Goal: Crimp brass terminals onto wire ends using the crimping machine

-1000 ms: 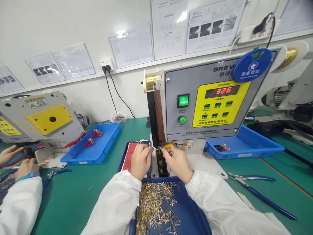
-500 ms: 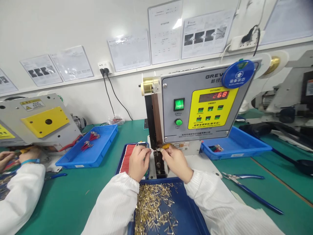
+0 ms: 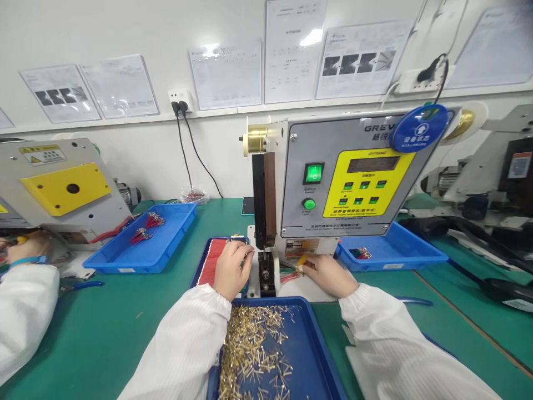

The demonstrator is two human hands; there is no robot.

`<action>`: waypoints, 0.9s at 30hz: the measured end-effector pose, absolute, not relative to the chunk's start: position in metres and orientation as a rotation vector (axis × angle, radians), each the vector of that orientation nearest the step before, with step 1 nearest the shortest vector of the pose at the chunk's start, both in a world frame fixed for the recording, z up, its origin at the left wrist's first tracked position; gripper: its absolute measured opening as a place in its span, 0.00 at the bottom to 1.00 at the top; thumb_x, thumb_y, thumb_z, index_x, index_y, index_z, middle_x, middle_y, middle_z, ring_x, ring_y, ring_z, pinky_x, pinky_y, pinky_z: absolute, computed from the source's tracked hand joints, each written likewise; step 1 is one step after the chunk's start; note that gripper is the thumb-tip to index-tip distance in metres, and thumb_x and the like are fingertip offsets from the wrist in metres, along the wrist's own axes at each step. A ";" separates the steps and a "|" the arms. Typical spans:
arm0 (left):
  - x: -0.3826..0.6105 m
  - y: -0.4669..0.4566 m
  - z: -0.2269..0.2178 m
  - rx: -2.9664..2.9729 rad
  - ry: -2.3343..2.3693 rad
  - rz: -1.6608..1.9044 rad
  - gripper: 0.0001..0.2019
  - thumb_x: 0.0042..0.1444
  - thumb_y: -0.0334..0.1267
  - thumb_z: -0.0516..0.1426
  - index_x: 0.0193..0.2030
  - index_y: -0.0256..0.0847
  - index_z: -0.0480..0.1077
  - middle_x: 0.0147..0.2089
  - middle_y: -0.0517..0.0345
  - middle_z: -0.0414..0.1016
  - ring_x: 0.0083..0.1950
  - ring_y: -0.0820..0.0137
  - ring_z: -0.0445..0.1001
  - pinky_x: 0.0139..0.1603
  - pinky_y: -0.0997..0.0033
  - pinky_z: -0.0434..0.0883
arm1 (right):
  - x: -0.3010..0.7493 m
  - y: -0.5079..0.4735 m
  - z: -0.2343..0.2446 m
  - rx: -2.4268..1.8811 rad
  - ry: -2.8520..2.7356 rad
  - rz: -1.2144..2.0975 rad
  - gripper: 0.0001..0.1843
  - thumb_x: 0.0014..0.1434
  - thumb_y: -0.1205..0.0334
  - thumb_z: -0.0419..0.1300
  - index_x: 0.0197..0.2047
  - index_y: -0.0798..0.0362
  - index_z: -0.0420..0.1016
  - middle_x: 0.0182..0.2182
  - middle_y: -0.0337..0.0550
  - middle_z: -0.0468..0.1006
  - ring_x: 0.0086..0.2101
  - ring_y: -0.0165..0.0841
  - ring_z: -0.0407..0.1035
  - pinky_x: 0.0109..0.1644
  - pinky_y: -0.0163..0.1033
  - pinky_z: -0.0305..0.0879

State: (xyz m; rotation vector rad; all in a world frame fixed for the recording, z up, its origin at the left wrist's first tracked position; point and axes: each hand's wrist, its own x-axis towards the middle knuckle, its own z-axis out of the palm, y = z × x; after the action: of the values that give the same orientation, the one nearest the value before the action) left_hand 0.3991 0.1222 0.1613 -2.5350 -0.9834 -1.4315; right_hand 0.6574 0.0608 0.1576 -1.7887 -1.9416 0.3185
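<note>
My left hand is closed in a pinch just left of the small black die block at the foot of the grey crimping machine; what it pinches is too small to name. My right hand rests to the right of the die, fingers closed on thin red and green wires with a yellow bit at the fingertips. Below my hands lies a dark blue tray heaped with several gold terminal pins. A tray of red wires sits under my left hand.
A blue tray with red wire bundles stands left; another blue tray right of the machine. A co-worker's sleeve and hand are at a yellow-panelled machine far left. More machines stand at the right.
My right hand has drawn away from the die to the right with the wires. The machine's red display has gone dark. The view has shifted; the blue pliers are mostly hidden by my right sleeve.
</note>
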 end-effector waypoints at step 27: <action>0.402 0.124 0.158 -2.583 -0.996 -1.422 0.06 0.60 0.33 0.52 0.39 0.41 0.71 0.37 0.55 0.71 0.42 0.68 0.71 0.43 0.67 0.71 | 0.573 0.006 0.171 -1.401 -2.522 0.350 0.17 0.52 0.46 0.64 0.39 0.51 0.76 0.29 0.41 0.78 0.27 0.35 0.70 0.29 0.36 0.57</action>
State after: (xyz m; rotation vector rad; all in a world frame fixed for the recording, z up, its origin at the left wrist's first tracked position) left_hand 0.4017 0.1238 0.1577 -2.5826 -0.9961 -1.4224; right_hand 0.5726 0.0062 0.1714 -1.4009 -2.5222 0.3497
